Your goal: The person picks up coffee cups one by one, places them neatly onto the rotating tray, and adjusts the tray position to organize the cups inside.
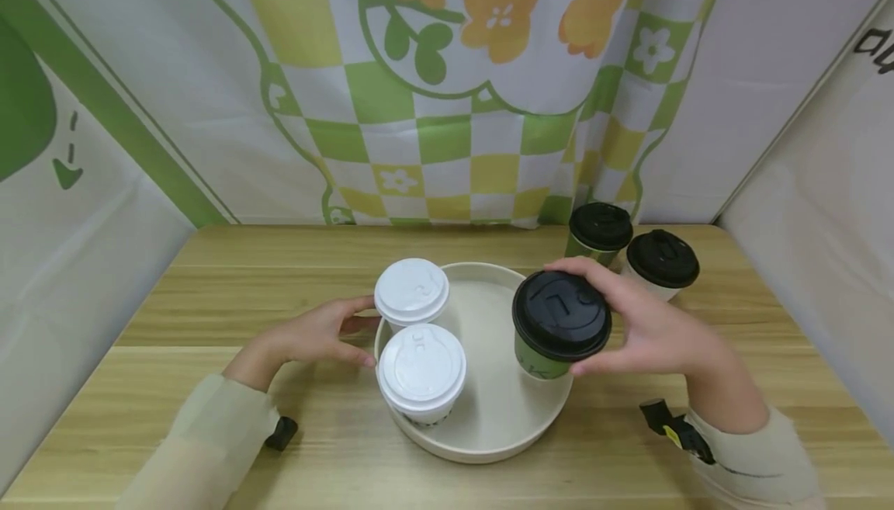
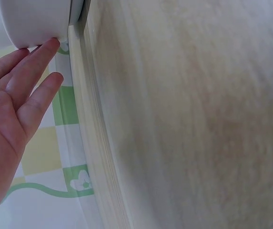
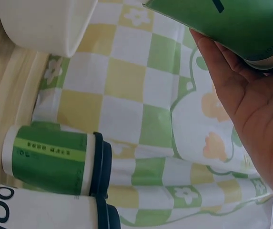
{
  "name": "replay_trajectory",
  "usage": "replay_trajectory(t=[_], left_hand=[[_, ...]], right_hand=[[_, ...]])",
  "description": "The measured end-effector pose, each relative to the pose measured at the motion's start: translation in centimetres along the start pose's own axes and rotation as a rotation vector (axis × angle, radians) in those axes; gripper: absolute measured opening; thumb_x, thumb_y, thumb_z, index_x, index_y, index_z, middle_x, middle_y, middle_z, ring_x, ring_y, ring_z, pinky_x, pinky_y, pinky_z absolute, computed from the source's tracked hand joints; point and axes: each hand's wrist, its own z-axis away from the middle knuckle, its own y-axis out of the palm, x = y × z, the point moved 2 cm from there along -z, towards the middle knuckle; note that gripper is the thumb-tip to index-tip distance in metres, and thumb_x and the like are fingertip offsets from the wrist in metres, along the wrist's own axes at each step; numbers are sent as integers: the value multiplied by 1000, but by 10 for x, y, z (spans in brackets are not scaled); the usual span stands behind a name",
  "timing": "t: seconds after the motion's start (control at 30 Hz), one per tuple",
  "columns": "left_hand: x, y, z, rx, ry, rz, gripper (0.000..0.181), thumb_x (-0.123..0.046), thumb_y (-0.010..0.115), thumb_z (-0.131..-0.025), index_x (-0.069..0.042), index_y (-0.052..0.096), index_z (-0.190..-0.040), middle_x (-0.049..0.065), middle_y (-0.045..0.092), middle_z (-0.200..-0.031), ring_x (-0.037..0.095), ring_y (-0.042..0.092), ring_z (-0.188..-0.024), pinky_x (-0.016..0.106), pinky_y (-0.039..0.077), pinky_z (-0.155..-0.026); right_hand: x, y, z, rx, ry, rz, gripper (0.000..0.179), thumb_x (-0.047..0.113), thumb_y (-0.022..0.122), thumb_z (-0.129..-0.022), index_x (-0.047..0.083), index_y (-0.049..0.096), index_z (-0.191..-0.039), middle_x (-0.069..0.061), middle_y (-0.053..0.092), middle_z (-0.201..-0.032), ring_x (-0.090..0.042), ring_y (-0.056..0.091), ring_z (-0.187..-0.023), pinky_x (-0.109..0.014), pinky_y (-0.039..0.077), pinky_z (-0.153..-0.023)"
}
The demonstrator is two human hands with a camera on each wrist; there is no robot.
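Observation:
My right hand [image 1: 649, 331] grips a green paper coffee cup [image 1: 541, 360] with a black lid, thumb and fingers around its side. The cup is over the right part of a round cream tray [image 1: 489, 421]; in the right wrist view the green cup [image 3: 241, 28] is raised higher than the tray wall [image 3: 41, 24]. Two white-lidded cups, a rear one [image 1: 412, 293] and a front one [image 1: 422, 366], stand on the tray's left side. There my left hand [image 1: 317, 333] rests its fairly straight fingers [image 2: 38, 69] against the tray's outer side.
Behind the right hand, a second green cup [image 3: 50, 160] and a white cup [image 3: 41, 210] with dark lettering, both black-lidded, stand on the wooden table [image 1: 279, 432]. A checked, flowered cloth [image 1: 440, 137] hangs along the table's back edge.

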Motion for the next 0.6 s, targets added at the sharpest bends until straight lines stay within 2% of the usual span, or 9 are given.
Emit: replay_trajectory(t=[0.27, 0.43, 0.6], left_hand=[[-1, 2, 1, 1, -13, 13, 93, -14, 81, -83, 12, 23, -151, 30, 27, -158, 49, 37, -141, 59, 29, -118], [0, 2, 1, 0, -6, -2, 92, -15, 79, -85, 13, 23, -151, 32, 27, -158, 52, 36, -140, 61, 31, -117], [1, 2, 2, -4, -38, -7, 93, -19, 80, -84, 8, 23, -153, 27, 27, -159, 49, 36, -142, 60, 30, -118]], right_hand=[[-3, 13, -5, 43, -47, -49, 99, 16, 93, -67, 9, 36, -148, -3, 53, -142, -15, 52, -130, -19, 40, -112], [-5, 21, -6, 64, -29, -43, 96, 24, 93, -68, 14, 38, -147, 0, 52, -140, -14, 51, -130, -20, 39, -112], [-7, 28, -7, 90, -6, -25, 95, 32, 92, -69, 18, 38, -146, 3, 54, -140, -15, 52, -129, -24, 41, -113]])
